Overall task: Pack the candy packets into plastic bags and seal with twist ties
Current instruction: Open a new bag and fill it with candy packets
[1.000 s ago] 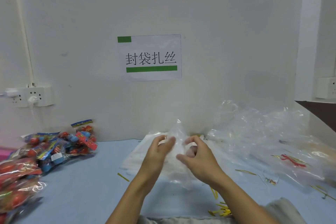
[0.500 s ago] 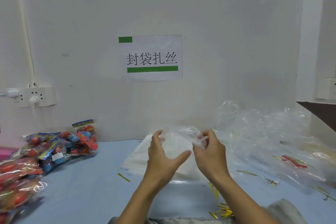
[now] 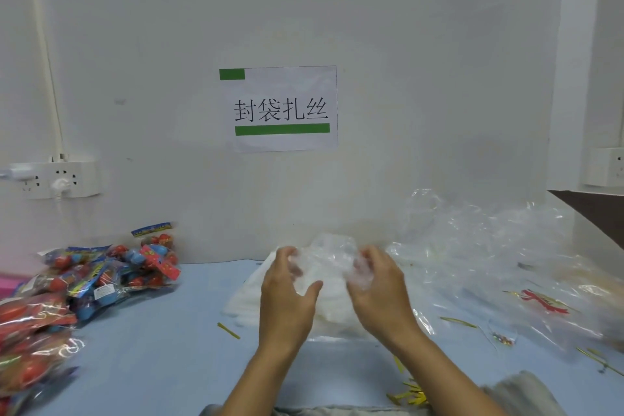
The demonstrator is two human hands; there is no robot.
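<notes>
A clear plastic bag (image 3: 332, 255) is held up between both hands above a flat stack of clear bags (image 3: 248, 297) on the blue table. My left hand (image 3: 287, 294) grips the bag's left edge with its fingertips, thumb spread out. My right hand (image 3: 378, 284) grips the right edge with curled fingers. Red and blue candy packets (image 3: 111, 272) lie piled at the left. Gold twist ties (image 3: 410, 395) lie near the front edge, and one single tie (image 3: 228, 330) lies left of the stack.
A heap of crumpled clear plastic bags (image 3: 499, 257) covers the right side, with a red-printed one (image 3: 543, 302) in it. More red packets (image 3: 30, 331) sit at the far left edge. A wall sign and power sockets (image 3: 54, 177) are behind.
Both hands have drawn apart a little and risen, spreading the clear bag between them. The head view has barely shifted.
</notes>
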